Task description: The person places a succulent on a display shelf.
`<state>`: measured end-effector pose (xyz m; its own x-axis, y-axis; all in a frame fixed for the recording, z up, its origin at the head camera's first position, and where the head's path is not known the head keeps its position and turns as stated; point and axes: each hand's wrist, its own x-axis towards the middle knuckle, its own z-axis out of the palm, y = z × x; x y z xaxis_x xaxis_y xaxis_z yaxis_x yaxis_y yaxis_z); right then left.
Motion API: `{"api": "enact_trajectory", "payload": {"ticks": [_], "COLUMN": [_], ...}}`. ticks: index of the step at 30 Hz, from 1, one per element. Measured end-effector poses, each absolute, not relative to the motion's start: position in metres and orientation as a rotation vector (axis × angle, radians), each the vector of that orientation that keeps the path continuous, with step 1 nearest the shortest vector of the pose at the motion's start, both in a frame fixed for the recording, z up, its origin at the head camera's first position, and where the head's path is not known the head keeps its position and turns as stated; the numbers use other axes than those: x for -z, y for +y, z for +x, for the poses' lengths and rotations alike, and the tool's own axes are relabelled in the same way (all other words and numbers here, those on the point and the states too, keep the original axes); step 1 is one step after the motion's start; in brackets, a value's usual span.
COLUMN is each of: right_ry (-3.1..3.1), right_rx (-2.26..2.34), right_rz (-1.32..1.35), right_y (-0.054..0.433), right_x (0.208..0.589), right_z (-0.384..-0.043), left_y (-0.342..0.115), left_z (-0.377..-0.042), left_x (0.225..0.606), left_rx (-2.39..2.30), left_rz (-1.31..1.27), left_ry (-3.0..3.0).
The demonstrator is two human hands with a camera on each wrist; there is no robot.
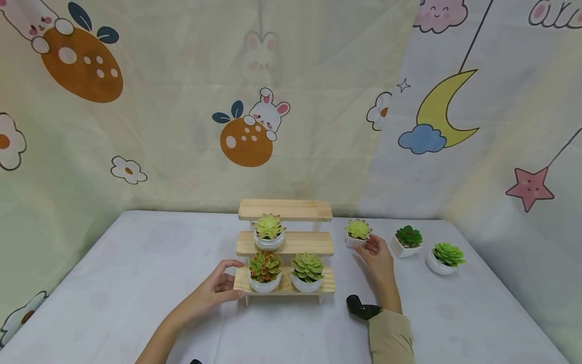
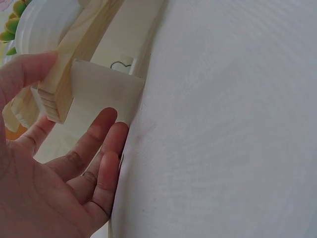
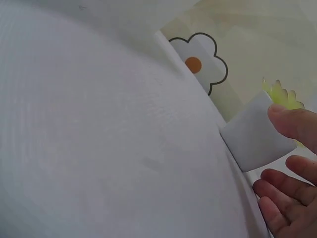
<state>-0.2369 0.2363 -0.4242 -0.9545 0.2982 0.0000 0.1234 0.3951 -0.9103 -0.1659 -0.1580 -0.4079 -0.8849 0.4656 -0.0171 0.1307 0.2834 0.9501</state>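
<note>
A wooden three-step display stand stands on the table, holding three succulents in round white pots. On its middle step is a light green succulent. The bottom step bears a red-green succulent and another pale green succulent. My left hand grips the left end of the bottom step, thumb and index finger on opposite edges, other fingers loose beside the white support. Right of the stand, my right hand holds a yellow-green succulent in a square white pot, its thumb at the rim.
Farther right on the white-covered table stand a dark green succulent in a square white pot and a bright green succulent in a round white pot. A patterned cloth hangs behind. A black wrist device sits by the right sleeve.
</note>
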Motion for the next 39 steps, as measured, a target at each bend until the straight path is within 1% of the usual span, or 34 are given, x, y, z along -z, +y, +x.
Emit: {"api": "enact_trajectory", "payload": {"ticks": [8, 18, 39], "right_ry": [-2.623, -2.659, -2.624], "right_rx": [-1.601, -1.702, -1.624], "right_rz": [-0.352, -0.260, -0.280], "right_y": [0.235, 0.254, 0.252], "right_x": [0.419, 0.421, 0.419], "right_z": [-0.241, -0.254, -0.249], "left_y": [-0.158, -0.158, -0.158], "left_z": [-0.166, -0.166, -0.164], "left_x": [0.409, 0.409, 0.407], "left_rx": [-1.637, -1.637, -1.648], "left_rz": [0.544, 0.550, 0.537], "left_ry": [2.256, 2.256, 2.248]}}
